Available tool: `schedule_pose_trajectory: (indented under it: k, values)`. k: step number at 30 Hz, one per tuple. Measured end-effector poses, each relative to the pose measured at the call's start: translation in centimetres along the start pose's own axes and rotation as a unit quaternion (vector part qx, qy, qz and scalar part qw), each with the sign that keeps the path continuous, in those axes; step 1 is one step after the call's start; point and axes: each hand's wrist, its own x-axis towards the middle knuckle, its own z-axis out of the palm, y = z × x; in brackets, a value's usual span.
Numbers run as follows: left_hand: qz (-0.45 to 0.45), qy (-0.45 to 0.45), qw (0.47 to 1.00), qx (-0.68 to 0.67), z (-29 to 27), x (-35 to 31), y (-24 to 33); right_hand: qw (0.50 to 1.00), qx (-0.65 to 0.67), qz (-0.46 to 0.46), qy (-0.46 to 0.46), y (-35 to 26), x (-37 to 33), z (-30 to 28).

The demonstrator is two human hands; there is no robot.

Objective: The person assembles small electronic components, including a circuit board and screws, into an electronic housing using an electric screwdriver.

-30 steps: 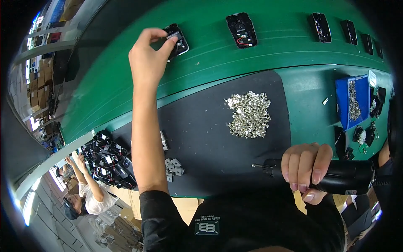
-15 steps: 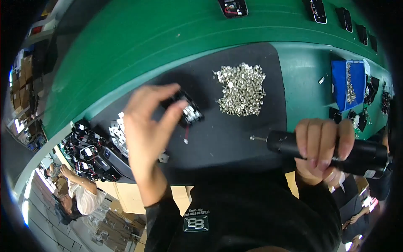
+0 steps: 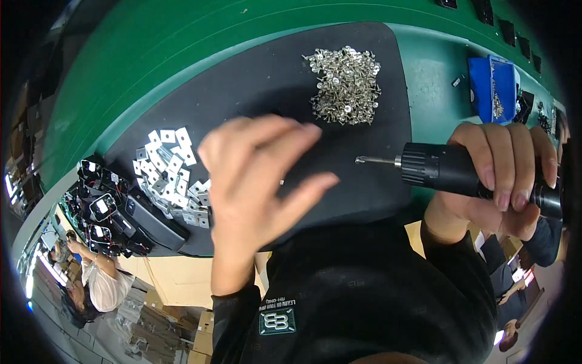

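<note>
At near right, a black cylindrical electric screwdriver (image 3: 433,167) is gripped by the right hand (image 3: 503,173); the left hand (image 3: 260,176) is spread wide over the black mat (image 3: 260,79), right of silver square metal plates (image 3: 173,173).

Place: a factory assembly workshop | Bench: loose screws (image 3: 347,85) and metal plates (image 3: 173,173) lay heaped on a black mat (image 3: 254,79), beside piled black electronic housings (image 3: 103,206) | Tool: a power screwdriver (image 3: 436,167) was in use-grip | Line: a green strip (image 3: 182,48) carried spaced black units (image 3: 508,33) | Background: another worker (image 3: 106,285) and cardboard boxes (image 3: 203,330) stood nearby
</note>
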Motion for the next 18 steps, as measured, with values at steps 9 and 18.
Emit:
schedule_pose_trajectory:
  k: [9, 18]
  values:
    - [0.012, 0.001, 0.999, -0.043, 2.2, -0.9, 3.4, 0.996, 0.084, 0.01, -0.01, 0.7, 0.0, 3.0]
    - [-0.018, 0.001, 0.963, -0.268, 2.1, -2.3, 3.0, 0.984, 0.116, 0.053, -0.121, -1.4, 0.3, 1.3]
